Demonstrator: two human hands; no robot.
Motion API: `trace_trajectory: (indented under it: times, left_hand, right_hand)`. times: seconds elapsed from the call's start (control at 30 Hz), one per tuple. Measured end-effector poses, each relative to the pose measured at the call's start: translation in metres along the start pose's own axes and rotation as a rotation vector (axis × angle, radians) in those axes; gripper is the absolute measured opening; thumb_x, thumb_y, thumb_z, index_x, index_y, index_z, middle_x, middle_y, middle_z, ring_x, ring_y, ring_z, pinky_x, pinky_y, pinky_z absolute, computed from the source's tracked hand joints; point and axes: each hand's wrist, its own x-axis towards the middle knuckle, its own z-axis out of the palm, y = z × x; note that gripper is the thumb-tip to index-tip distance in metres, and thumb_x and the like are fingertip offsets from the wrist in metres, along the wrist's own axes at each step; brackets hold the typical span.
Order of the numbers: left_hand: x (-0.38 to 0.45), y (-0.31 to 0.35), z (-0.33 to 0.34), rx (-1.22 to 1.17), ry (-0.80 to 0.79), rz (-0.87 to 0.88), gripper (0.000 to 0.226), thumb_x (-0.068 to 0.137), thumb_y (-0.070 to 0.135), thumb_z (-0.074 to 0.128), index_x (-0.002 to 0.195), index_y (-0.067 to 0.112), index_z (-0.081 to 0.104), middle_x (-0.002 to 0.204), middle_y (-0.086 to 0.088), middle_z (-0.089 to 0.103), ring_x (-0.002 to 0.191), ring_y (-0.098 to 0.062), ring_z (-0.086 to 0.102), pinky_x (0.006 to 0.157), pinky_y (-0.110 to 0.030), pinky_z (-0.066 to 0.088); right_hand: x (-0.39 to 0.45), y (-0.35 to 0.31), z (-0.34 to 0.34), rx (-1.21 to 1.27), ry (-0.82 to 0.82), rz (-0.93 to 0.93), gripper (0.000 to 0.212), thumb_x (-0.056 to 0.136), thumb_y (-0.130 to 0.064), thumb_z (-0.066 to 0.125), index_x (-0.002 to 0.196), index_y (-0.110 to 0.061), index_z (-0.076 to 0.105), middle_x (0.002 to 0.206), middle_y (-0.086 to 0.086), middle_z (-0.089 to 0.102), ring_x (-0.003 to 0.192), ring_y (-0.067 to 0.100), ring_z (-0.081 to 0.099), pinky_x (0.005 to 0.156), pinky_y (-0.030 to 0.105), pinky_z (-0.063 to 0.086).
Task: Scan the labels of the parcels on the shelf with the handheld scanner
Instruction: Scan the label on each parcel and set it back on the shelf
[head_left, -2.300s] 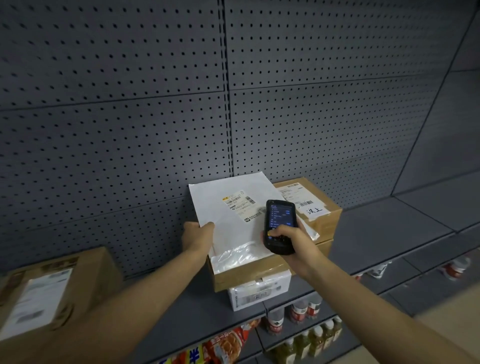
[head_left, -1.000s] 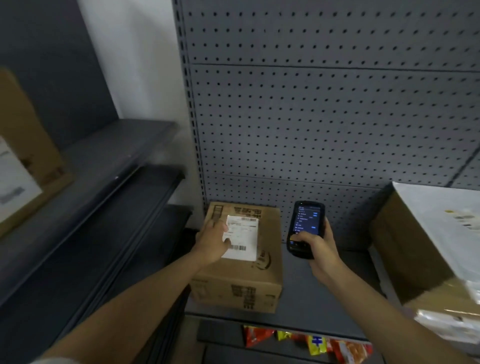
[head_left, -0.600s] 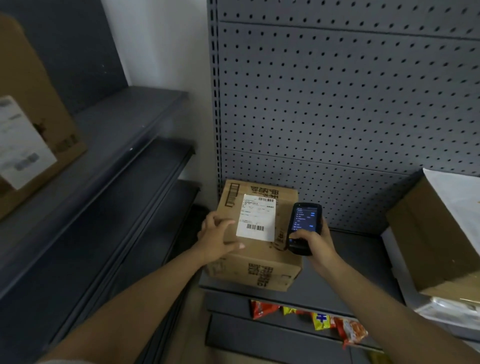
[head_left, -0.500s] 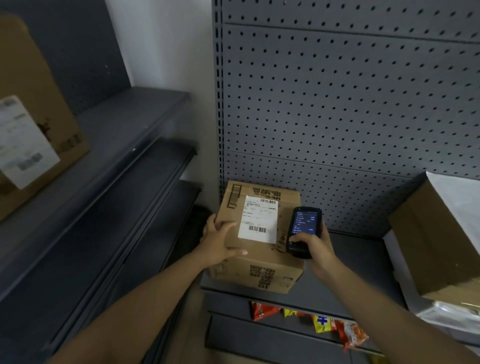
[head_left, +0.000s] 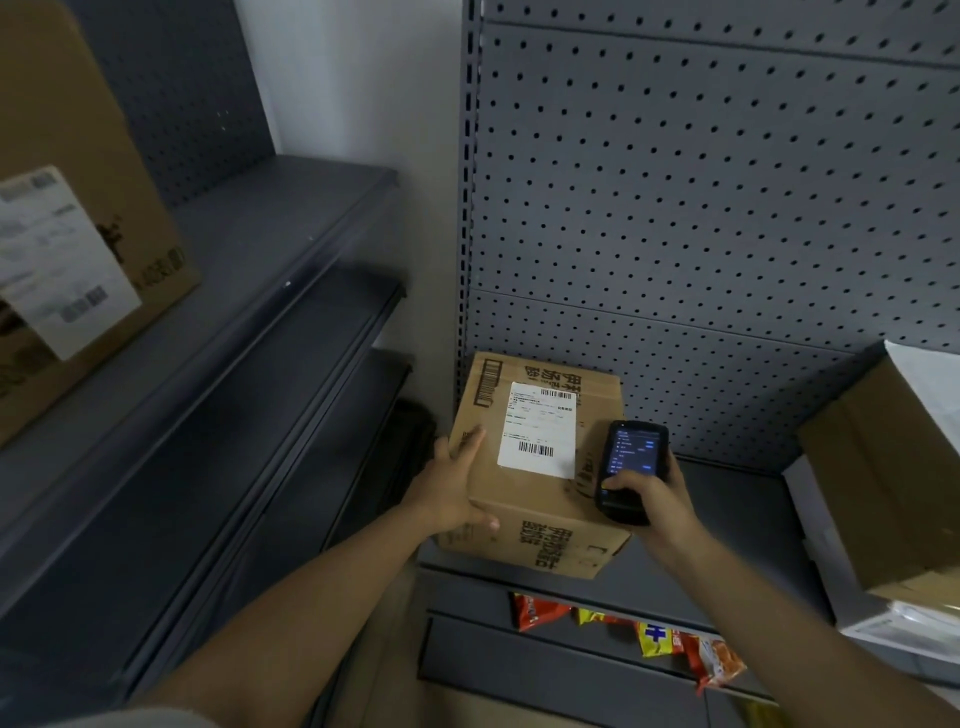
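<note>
A brown cardboard parcel (head_left: 545, 499) sits at the left end of the grey shelf (head_left: 737, 525), its white label (head_left: 540, 436) with barcodes facing up. My left hand (head_left: 452, 493) grips the parcel's near left corner, fingers on top and thumb on the front face. My right hand (head_left: 654, 499) holds the black handheld scanner (head_left: 628, 467) just right of the label, over the parcel's right edge. The scanner's screen is lit and my thumb rests on its lower keys.
A stack of parcels (head_left: 893, 483) topped by a white mailer stands at the right edge. A large labelled carton (head_left: 78, 223) sits on the upper left shelf. Snack packets (head_left: 675, 639) lie on the shelf below. A pegboard wall (head_left: 701, 208) rises behind.
I turned left from the white mailer to this brown parcel. My left hand shifted from the label to the parcel's near left corner. The scanner came closer to the label's right side.
</note>
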Motion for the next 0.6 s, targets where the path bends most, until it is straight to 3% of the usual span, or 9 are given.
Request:
trace_trajectory:
  times: [0.37,0.6]
  left_hand:
    - [-0.014,-0.001,0.011,0.028,0.117,0.049,0.134,0.060,0.051,0.082,0.146,0.039,-0.020,0.152,0.002,0.000,0.136,-0.025,0.029,0.109,-0.042,0.037]
    - [-0.054,0.015,0.029,0.081,0.318,0.129,0.132,0.066,0.047,0.081,0.141,0.045,-0.028,0.155,0.007,-0.013,0.142,-0.024,0.019,0.109,-0.044,0.038]
  right_hand:
    - [-0.018,0.011,-0.005,0.044,0.009,-0.033,0.077,0.070,0.012,0.067,0.135,-0.023,0.048,0.123,0.013,0.063,0.106,0.032,0.062,0.072,0.040,0.054]
    - [-0.053,0.007,-0.024,0.027,-0.045,-0.066,0.076,0.072,0.012,0.066,0.135,-0.026,0.048,0.121,0.011,0.063,0.107,0.031,0.061,0.077,0.044,0.055]
